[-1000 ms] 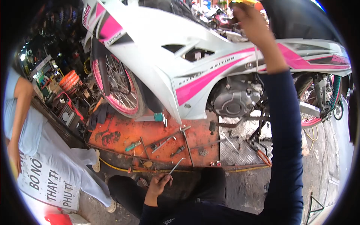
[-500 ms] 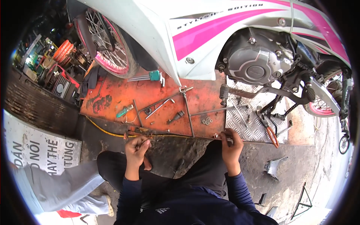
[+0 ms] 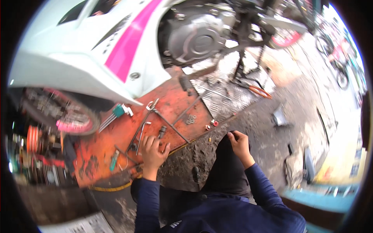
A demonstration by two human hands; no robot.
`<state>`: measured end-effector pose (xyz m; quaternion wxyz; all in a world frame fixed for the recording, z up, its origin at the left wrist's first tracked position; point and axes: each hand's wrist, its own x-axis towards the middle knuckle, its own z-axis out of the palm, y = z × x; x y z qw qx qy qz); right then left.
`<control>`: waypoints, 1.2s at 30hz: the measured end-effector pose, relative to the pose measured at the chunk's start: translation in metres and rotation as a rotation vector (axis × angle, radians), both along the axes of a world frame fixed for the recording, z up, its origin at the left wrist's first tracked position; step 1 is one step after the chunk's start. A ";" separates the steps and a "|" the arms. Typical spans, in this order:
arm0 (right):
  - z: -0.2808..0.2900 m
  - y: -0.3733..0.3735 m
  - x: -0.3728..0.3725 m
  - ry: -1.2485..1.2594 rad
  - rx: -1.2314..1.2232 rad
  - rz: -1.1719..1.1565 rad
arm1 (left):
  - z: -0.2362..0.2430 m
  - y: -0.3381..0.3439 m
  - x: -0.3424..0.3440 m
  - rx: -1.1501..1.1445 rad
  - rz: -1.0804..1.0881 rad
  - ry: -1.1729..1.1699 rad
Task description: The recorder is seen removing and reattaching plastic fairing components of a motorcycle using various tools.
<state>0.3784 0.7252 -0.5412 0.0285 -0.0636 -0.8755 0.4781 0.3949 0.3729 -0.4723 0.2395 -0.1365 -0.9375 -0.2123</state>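
My left hand (image 3: 152, 154) is open, fingers spread, over the front edge of an orange metal platform (image 3: 95, 149). Close to its fingertips lie an L-shaped wrench (image 3: 142, 133), a dark cylindrical part (image 3: 162, 132) and a long thin T-bar tool (image 3: 171, 126). My right hand (image 3: 241, 146) is closed in a pinch above my right knee, off the platform; whatever its fingers hold, if anything, is hidden. Small red-and-silver parts (image 3: 214, 122) sit at the platform's edge near it, with a pile of nuts or washers (image 3: 190, 119) farther in. A tiny brass-coloured piece (image 3: 210, 139) shows just past the edge.
A white-and-pink motorbike (image 3: 128, 58) stands over the platform, its engine (image 3: 198, 42) exposed. Green-held hex keys (image 3: 118, 111) lie under its front. Orange-handled pliers (image 3: 259, 91) rest on a checkered metal plate (image 3: 219, 105). A grey broken piece (image 3: 279, 116) is on the ground.
The view has swung and tilted, blurring the scene. My left hand has gone from closed to spread and reached over the platform's edge. My right hand has drawn away from the edge, still pinched.
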 end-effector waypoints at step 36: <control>-0.298 0.174 0.745 0.099 -0.753 -2.139 | -0.127 0.098 0.032 -0.485 -0.230 0.450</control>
